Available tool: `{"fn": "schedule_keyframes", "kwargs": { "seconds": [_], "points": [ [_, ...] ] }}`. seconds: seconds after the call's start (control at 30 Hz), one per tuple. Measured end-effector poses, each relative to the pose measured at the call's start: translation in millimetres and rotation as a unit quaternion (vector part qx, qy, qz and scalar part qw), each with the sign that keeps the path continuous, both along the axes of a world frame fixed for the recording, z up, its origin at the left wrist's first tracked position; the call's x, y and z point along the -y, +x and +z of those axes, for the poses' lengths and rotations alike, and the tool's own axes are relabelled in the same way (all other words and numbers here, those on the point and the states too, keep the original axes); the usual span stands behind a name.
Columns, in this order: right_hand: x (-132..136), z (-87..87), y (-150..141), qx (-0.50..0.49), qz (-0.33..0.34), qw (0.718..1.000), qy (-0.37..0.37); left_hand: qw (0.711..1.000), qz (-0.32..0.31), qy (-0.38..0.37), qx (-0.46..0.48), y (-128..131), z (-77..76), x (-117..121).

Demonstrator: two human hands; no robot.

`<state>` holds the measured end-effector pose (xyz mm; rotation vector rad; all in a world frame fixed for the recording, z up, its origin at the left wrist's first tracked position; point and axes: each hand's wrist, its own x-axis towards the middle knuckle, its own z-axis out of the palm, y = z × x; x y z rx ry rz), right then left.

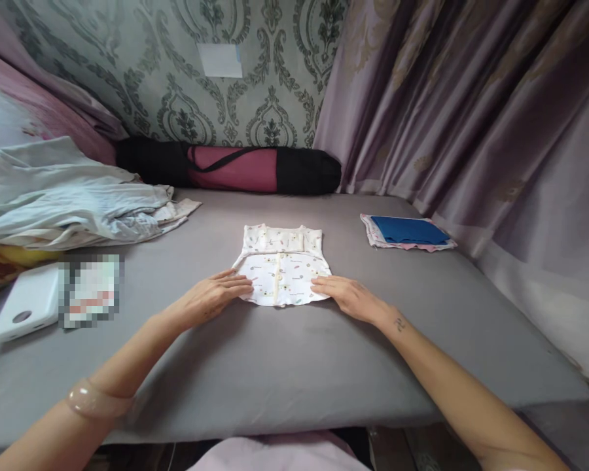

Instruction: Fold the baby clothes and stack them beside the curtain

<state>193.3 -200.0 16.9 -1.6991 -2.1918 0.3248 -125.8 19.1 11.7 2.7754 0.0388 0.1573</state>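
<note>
A small white printed baby garment (294, 268) lies on the grey-covered surface in front of me, its far part folded over into a band. A cream strip with a button runs down its middle. My left hand (220, 292) rests flat on the garment's near left edge, fingers stretched out. On the opposite side, my right hand (346, 296) lies flat on the near right edge, its fingers also extended. Neither hand grips the cloth.
Folded cloths with a blue piece (410, 230) on top lie at the right. Crumpled light clothes (73, 196) are heaped at the left, beyond a white power bank (29, 301) and a blurred-out item (92, 291). A black and maroon bag (233, 168) lies along the wall.
</note>
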Motion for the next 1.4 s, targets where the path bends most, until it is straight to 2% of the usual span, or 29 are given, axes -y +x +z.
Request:
{"fn": "schedule_keyframes", "kwargs": {
  "seconds": [0.17, 0.27, 0.33, 0.43, 0.53, 0.67, 0.8, 0.9, 1.0, 1.1, 1.2, 1.27, 1.33, 1.4],
  "points": [
    [6, 27.5, -1, -0.088, -0.027, 0.994, -0.062, 0.995, 0.034, -0.094, -0.008, -2, 25.7, 6],
    [18, 39.6, -3, -0.103, -0.018, 0.990, -0.093, 0.993, 0.034, -0.113, -0.027, -7, 40.3, 19],
    [29, 45.1, -6, -0.109, -0.002, 0.987, -0.119, 0.990, 0.036, -0.127, -0.046, -14, 44.4, 29],
    [42, 49.0, -11, -0.124, 0.018, 0.979, -0.163, 0.982, 0.065, -0.163, -0.065, -24, 41.7, 40],
    [42, 49.4, -10, -0.148, 0.011, 0.973, -0.179, 0.966, 0.138, -0.208, -0.073, -25, 36.2, 40],
    [24, 51.8, -3, -0.195, -0.045, 0.966, -0.163, 0.935, 0.220, -0.271, -0.060, -7, 34.6, 28],
    [-1, 57.6, 5, -0.224, -0.094, 0.959, -0.149, 0.923, 0.235, -0.304, -0.017, 13, 34.7, 10],
    [-20, 58.9, 13, -0.241, -0.086, 0.957, -0.138, 0.920, 0.238, -0.312, 0.004, 27, 33.6, -5],
    [-41, 52.1, 26, -0.253, -0.062, 0.958, -0.116, 0.916, 0.244, -0.318, 0.018, 44, 30.4, -24],
    [-63, 34.6, 41, -0.246, -0.089, 0.961, -0.094, 0.913, 0.254, -0.319, 0.032, 64, 22.0, -47],
    [-80, 11.1, 48, -0.182, -0.195, 0.961, -0.080, 0.912, 0.283, -0.292, 0.044, 84, 8.9, -63],
    [-87, -2.4, 48, -0.120, -0.283, 0.950, -0.060, 0.905, 0.334, -0.256, 0.062, 93, 0.6, -66],
    [-90, -11.1, 44, -0.079, -0.344, 0.935, -0.040, 0.883, 0.407, -0.218, 0.083, 99, -5.3, -63],
    [-90, -14.6, 39, -0.067, -0.374, 0.925, -0.030, 0.850, 0.477, -0.201, 0.094, 99, -8.2, -56]
  ]
}}
